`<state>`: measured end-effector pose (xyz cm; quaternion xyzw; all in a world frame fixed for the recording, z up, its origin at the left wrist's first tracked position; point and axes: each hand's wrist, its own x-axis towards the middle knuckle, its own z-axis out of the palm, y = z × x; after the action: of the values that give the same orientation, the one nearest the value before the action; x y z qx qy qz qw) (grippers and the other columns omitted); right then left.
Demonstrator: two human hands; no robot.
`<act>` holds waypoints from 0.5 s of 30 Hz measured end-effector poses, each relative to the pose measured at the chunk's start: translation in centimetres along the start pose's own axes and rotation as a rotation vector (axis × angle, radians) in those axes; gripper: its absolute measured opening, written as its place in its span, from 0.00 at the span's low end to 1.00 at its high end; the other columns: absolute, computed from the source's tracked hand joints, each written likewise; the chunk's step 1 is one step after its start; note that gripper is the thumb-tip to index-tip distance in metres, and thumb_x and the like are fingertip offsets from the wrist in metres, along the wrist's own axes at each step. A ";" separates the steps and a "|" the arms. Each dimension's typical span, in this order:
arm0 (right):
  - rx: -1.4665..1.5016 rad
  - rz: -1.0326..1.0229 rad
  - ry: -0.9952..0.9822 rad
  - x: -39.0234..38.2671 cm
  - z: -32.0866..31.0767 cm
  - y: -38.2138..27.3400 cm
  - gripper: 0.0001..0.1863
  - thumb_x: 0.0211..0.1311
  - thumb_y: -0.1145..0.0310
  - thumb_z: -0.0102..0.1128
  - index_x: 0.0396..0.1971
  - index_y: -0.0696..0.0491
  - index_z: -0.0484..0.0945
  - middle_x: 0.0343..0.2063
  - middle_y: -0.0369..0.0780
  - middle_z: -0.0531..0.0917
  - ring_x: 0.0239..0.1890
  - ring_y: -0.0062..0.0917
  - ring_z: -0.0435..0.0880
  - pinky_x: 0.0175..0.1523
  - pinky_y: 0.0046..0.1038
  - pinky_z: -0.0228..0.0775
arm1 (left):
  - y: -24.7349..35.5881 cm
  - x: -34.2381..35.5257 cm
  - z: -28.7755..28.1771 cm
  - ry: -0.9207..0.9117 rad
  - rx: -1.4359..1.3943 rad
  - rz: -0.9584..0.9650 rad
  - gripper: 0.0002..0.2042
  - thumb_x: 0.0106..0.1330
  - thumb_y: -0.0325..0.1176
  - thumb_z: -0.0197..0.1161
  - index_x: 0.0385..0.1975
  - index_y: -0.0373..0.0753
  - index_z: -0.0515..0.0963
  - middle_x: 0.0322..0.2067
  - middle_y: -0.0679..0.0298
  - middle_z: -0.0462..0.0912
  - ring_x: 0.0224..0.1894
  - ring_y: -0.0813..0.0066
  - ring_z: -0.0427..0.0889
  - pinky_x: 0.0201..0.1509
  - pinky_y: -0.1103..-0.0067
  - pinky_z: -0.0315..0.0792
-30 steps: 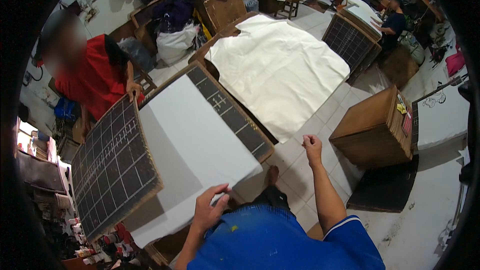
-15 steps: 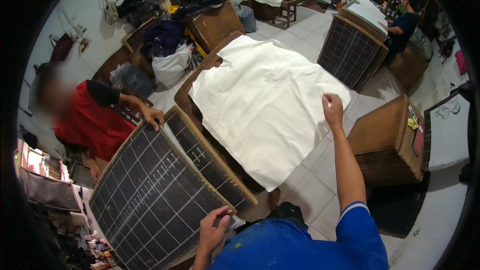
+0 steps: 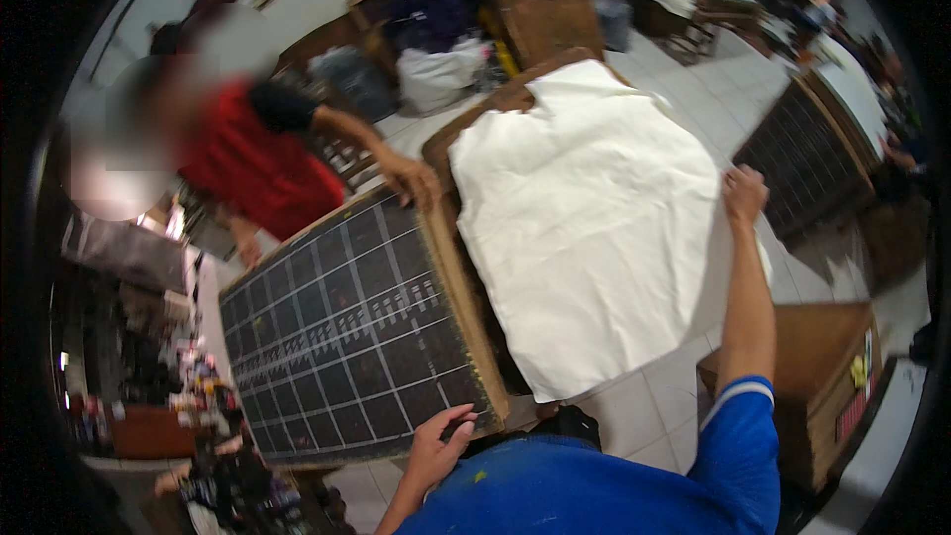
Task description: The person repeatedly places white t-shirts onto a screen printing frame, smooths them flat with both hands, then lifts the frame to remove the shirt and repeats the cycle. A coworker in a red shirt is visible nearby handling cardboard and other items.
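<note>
Gridded board and white sheet, side by side, with one hand at each

The dark gridded board [image 3: 337,337] lies at the left of centre, before the person, its pale lines running across the whole upper face. Just to its right, a creased white sheet [image 3: 594,238] is spread over a brown support [image 3: 485,104], whose edge shows beyond the sheet's far left side.

The left hand [image 3: 441,446] is at the board's near right corner, fingers loosely bent, thumb apart from them, with no firm hold seen. The right hand [image 3: 745,198] is at the sheet's right edge with its fingers curled in; whether cloth is pinched inside cannot be told.

A co-worker in a red top [image 3: 263,163] stands across the board, one hand [image 3: 411,181] on its far right corner and the other near its far left side.

Further out, a brown stack [image 3: 783,357] stands at the lower right, and a second gridded panel [image 3: 802,159] leans at the upper right. Beyond the sheet are a white sack [image 3: 441,76] and a grey bag [image 3: 352,84], both blurred
</note>
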<state>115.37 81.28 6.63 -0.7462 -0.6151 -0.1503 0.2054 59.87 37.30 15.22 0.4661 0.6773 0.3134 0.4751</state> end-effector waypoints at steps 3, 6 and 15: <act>0.013 -0.167 0.105 0.3 -1.6 -0.5 0.04 0.53 0.69 0.68 0.30 0.47 0.84 0.37 0.35 0.82 0.48 0.36 0.80 0.50 0.42 0.71 | 0.6 0.1 -0.6 -0.065 0.101 0.044 0.19 0.76 0.36 0.64 0.61 0.34 0.79 0.50 0.57 0.88 0.53 0.70 0.86 0.60 0.73 0.77; 0.020 -0.259 0.122 0.5 -3.4 -1.5 0.03 0.64 0.67 0.66 0.35 0.48 0.84 0.40 0.35 0.84 0.48 0.35 0.81 0.50 0.42 0.72 | 1.1 0.5 -0.9 -0.047 0.098 0.057 0.19 0.75 0.35 0.64 0.61 0.34 0.79 0.51 0.55 0.88 0.55 0.68 0.86 0.60 0.72 0.77; 0.476 -0.106 -0.284 0.6 -1.4 2.6 0.22 0.75 0.52 0.62 0.45 0.60 0.78 0.40 0.49 0.85 0.43 0.40 0.85 0.51 0.39 0.75 | 0.1 -1.0 -1.6 -0.026 0.114 0.099 0.20 0.74 0.38 0.65 0.62 0.37 0.79 0.52 0.55 0.88 0.56 0.61 0.87 0.61 0.68 0.77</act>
<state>118.07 80.67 7.81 -0.6575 -0.6938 0.0939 0.2786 58.51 36.49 16.24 0.5296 0.6639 0.2914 0.4403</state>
